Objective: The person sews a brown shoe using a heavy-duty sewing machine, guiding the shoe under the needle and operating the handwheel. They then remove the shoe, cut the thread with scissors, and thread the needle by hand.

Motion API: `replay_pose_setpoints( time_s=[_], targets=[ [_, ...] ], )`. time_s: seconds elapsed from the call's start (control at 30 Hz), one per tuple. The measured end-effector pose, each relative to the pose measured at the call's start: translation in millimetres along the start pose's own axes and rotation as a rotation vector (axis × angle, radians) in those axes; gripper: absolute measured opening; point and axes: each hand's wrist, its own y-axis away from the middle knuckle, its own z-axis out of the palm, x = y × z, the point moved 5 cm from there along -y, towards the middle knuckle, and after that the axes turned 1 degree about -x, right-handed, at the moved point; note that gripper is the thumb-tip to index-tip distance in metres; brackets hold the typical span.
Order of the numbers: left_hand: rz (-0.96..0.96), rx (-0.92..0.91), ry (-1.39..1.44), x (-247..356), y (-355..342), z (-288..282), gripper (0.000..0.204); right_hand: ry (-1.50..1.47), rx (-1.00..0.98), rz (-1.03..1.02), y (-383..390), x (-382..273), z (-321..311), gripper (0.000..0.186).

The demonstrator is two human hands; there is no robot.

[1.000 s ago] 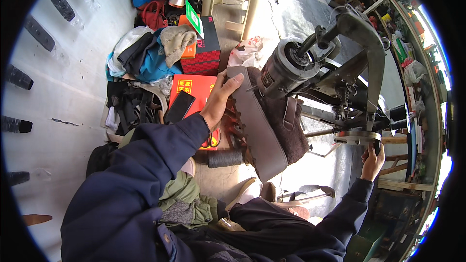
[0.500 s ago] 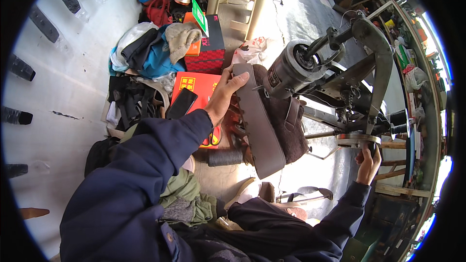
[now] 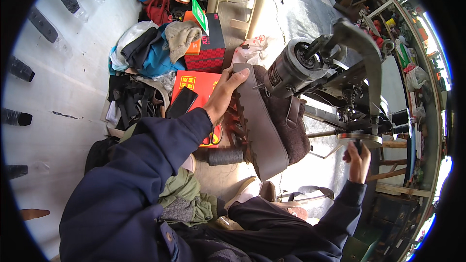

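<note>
My left hand [image 3: 223,92] grips the upper end of a fleece-lined brown leather piece [image 3: 262,128], thumb on its smooth face and fingers behind. One edge of the leather is notched. Its dark fleece side [image 3: 286,138] carries a strap with a buckle, and a small zip pull hangs near the top. The piece rests against the round metal head of a hand-cranked sewing machine [image 3: 296,68]; where the needle meets it is hidden. On the right, my right hand [image 3: 358,162] is closed around the black handle [image 3: 358,144] under the machine's wheel [image 3: 361,139].
A spool of dark thread [image 3: 225,156] lies by the leather. Left of it are a red box [image 3: 201,80], a black phone [image 3: 182,103] and piled bags and clothes [image 3: 141,51]. Behind stands a beige plastic stool [image 3: 242,0]. Cluttered shelves [image 3: 412,68] line the right.
My right hand has moved left with the handle along the wheel. The machine's curved upper arm has shifted left. The leather has moved very slightly; my left hand stays in place.
</note>
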Motion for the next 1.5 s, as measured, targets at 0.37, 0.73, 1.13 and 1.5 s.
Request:
replay_pose_setpoints(
  time_s=[0.37, 0.73, 1.13, 1.5],
  targets=[
    [0.050, -0.002, -0.030, 8.6, 0.4, 2.0, 0.080, 0.117, -0.038, 0.312, -10.0, 94.7, 16.6, 0.028],
    [-0.101, -0.002, -0.056, 5.1, -1.2, -2.7, 0.078, 0.009, 0.404, 0.008, -23.9, 35.6, -74.3, 0.013],
    [0.013, -0.012, -0.044, 14.3, -4.3, 0.1, 0.091, 0.022, -0.014, 0.047, -0.4, -1.2, 3.0, 0.022],
    [-0.077, -0.002, -0.036, 0.2, -12.7, -8.6, 0.098, 0.205, 0.190, 0.294, -23.1, 111.8, -28.2, 0.023]
  ],
)
